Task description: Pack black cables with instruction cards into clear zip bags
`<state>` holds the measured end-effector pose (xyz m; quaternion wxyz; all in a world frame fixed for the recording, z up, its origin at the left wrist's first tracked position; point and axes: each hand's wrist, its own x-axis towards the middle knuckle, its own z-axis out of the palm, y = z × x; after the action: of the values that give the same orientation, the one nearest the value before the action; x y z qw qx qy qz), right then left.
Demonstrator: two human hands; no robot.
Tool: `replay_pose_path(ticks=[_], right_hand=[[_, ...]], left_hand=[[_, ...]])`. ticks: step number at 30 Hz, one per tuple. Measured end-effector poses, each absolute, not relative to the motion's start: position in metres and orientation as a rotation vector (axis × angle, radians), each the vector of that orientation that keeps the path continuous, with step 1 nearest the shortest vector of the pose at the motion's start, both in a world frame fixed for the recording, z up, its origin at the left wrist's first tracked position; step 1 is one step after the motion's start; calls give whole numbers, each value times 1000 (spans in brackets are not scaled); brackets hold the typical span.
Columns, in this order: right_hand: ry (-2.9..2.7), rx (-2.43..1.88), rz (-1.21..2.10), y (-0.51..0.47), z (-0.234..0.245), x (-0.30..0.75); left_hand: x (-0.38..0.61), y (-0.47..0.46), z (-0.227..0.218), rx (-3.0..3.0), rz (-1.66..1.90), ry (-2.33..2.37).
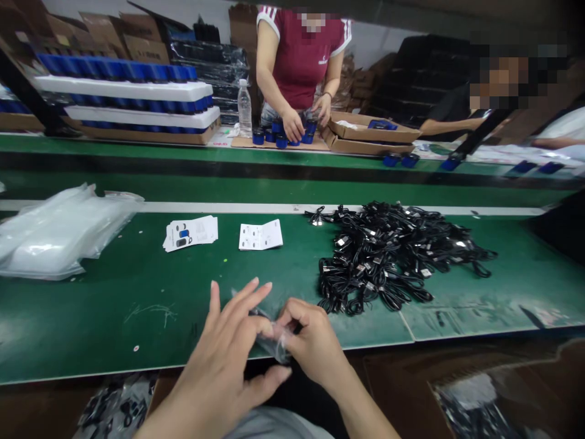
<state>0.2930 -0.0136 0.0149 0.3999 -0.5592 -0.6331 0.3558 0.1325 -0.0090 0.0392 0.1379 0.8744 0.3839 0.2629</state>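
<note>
A small clear plastic bag (273, 346) with something dark in it is between my hands, over the near edge of the green table. My right hand (308, 335) pinches the bag's edge between thumb and fingers. My left hand (237, 341) touches the bag from the left, its fingers spread and its thumb held apart. The dark contents are too blurred to name. Beyond my hands lie a folded printed leaflet (261, 236) and a stack of leaflets (191, 233). To the right is a heap of black bundled cables (384, 256) with metal plugs.
Clear plastic bags (59, 228) are piled at the left. Boxes of bagged cables (116, 405) stand below the table edge on both sides. Across the line, a person (301, 67) handles blue-black cylinders beside a bottle (244, 110) and white trays (132, 88).
</note>
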Motion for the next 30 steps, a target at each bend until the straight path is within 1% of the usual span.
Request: replay_pose_path(ticks=[2, 5, 10, 15, 20, 26, 30], right_hand=[[-1628, -1391, 1059, -15, 21, 294], [-1550, -1348, 1189, -17, 29, 295], [-1293, -1190, 1374, -22, 34, 300], [-1329, -1316, 1194, -23, 29, 300], [-1341, -1298, 1086, -20, 29, 299], [-1487, -1274, 974, -22, 33, 304], [-1497, -1266, 980, -23, 32, 303]], left_hand=[[126, 0, 45, 2403, 677, 1102], [121, 10, 47, 2141, 563, 1188], [123, 11, 37, 1873, 728, 1297], [127, 7, 32, 1693, 871, 1272], [125, 6, 31, 1501, 981, 1240], [118, 8, 31, 1627, 926, 1250], [116, 9, 29, 1658, 977, 1227]])
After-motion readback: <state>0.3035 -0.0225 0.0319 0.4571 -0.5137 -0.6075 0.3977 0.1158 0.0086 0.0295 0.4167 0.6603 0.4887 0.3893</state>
